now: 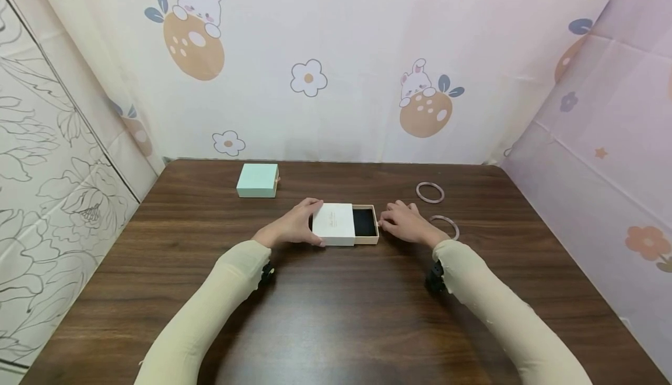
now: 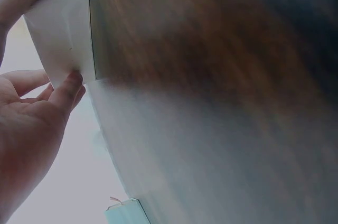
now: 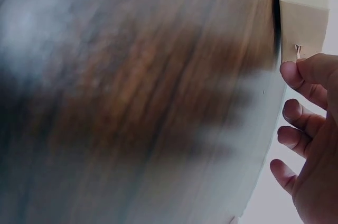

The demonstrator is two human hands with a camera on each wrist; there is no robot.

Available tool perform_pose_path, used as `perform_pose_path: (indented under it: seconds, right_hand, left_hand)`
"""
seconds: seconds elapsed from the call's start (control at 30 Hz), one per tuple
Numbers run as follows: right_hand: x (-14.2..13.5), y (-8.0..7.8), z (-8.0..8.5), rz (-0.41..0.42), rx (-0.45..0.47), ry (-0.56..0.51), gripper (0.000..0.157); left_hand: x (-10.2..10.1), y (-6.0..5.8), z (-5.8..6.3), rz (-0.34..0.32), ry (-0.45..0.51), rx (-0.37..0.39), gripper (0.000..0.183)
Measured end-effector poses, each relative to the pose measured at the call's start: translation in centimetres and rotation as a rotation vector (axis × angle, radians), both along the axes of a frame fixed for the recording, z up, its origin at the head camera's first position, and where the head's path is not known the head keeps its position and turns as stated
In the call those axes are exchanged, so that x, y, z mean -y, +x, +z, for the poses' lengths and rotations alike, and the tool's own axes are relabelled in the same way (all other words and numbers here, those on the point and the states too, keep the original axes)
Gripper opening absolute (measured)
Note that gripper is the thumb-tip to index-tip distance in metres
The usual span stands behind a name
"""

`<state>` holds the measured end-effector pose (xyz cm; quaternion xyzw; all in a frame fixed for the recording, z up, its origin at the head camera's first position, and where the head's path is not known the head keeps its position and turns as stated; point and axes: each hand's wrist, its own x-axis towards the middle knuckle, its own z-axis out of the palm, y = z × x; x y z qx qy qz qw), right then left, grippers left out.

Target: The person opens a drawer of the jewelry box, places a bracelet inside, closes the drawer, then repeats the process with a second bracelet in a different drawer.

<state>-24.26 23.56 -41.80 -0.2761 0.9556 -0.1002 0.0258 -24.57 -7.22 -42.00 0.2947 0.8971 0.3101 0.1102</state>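
A small white drawer-style gift box (image 1: 334, 224) with faint lettering lies mid-table. Its cream drawer (image 1: 366, 241) sticks out to the right, showing a black lining (image 1: 364, 222). My left hand (image 1: 291, 224) grips the white sleeve from its left end, thumb on the near side and fingers on the far side. At the drawer's front, my right hand (image 1: 406, 223) pinches a short ribbon pull (image 3: 298, 51) between thumb and index finger. The other fingers of that hand are loosely bent in the right wrist view.
A mint-green box (image 1: 257, 181) with a small ribbon tab stands at the back left. Two pinkish bangles lie at right: one bangle (image 1: 430, 201) farther back, the other bangle (image 1: 445, 218) partly behind my right hand. A patterned curtain (image 1: 346, 122) hangs behind the dark wooden table (image 1: 336, 315).
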Motion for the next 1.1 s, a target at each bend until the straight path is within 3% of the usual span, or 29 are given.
perform_pose_path:
  seconds: [1.1]
  right_hand:
    - [-1.4, 0.2, -0.4, 0.014, -0.007, -0.014, 0.017]
  left_hand:
    - [-0.3, 0.5, 0.0, 0.017, -0.013, 0.004, 0.105]
